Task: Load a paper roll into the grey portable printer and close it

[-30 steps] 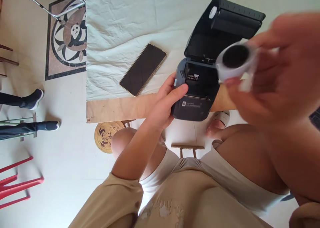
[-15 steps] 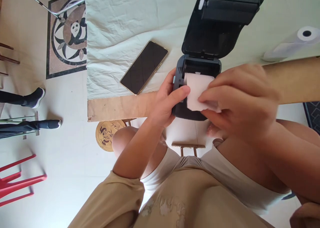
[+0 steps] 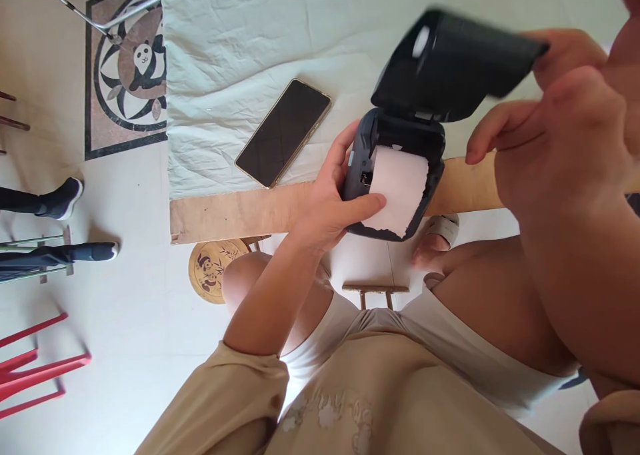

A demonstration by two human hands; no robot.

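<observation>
A small dark thermal printer (image 3: 360, 175) sits at the near edge of the table (image 3: 225, 215), partly overhanging the bare wooden strip in front of the pale cloth (image 3: 240, 48). Its paper bay is open, and a white paper strip (image 3: 397, 188) with a ragged lower edge comes out of the bay and lies down over the printer's front face.

The left hand (image 3: 330, 205) cups the printer's left side. Its fingers are loosely curved against the housing, and the index finger reaches across the front so that its tip presses on the left edge of the paper strip.

The right hand (image 3: 555, 135) is raised at the far right, close to the camera and blurred. Its fingertips touch the right end of the printer lid (image 3: 450, 62), which stands tilted above the bay; the fingers look loosely bent and a little spread, though whether they grip the lid or only push on it is hard to tell.

A smartphone (image 3: 284, 132) with a dark screen lies flat on the cloth just left of the printer, apart from it. On the floor to the left are a panda floor tile (image 3: 127, 75) and a red stool frame (image 3: 35, 365).
</observation>
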